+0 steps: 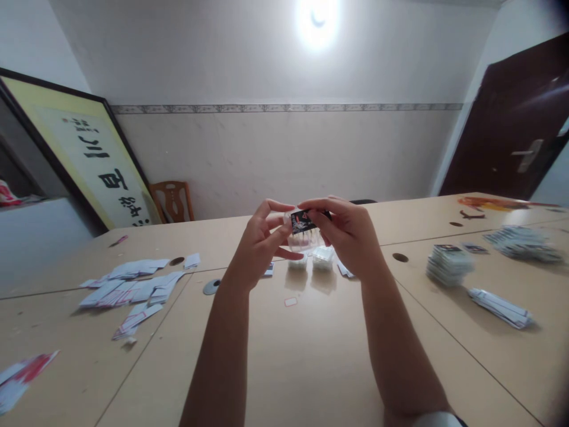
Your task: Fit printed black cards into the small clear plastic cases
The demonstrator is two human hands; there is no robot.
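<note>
Above the middle of the table, my left hand (262, 240) grips a small clear plastic box (306, 240) by its left side, thumb in front. A black printed card (302, 221) lies across the upper part of the box. My right hand (344, 228) pinches the card's right end, its fingers curled over the top edge. Whether the card is stuck to the box or only laid against it I cannot tell. Thin dark items show faintly inside the box. Just beyond and below my hands stand two short stacks of clear boxes (323, 259).
White paper slips (128, 290) lie spread on the left of the table. A small red-bordered label (290, 302) rests in front of me. To the right are a stack of clear cases (448, 265), a larger pile (522, 243) and a bundle of white cards (501, 307).
</note>
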